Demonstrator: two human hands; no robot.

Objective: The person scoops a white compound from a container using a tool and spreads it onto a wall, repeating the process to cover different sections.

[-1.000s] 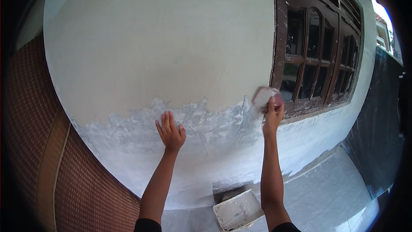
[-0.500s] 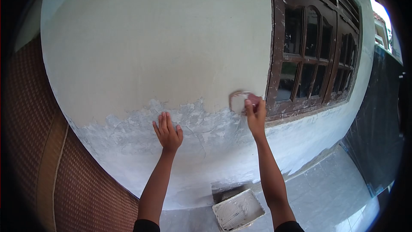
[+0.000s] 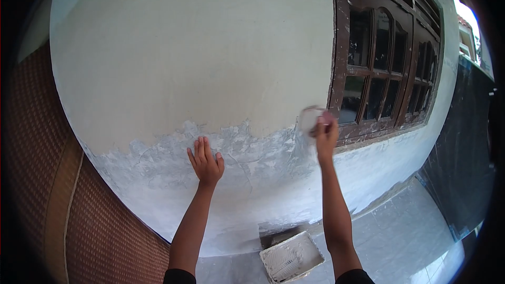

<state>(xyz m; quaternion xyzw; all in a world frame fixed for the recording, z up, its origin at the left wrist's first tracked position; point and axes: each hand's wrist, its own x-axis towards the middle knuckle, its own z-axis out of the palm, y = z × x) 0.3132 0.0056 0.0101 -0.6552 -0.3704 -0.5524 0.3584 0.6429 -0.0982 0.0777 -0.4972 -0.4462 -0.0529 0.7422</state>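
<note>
One left hand (image 3: 206, 164) lies on the wall (image 3: 184, 58), fingers apart; the right hand (image 3: 326, 139) squeezes a blurry thing (image 3: 314, 117), the window (image 3: 387, 52) beside its fingers.

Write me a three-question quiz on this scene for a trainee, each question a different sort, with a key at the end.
1. Multiple choice. How is the left hand placed?
A) Closed in a fist
B) Open against the patchy wall
C) Out of view

2. True or false. The right hand is empty.

3. Fill in the blank. Of the two hands, the ____ one is nearer the brown-framed window.

Key: 1. B. 2. False; it holds a flat tool, blurred in the picture. 3. right.
</note>
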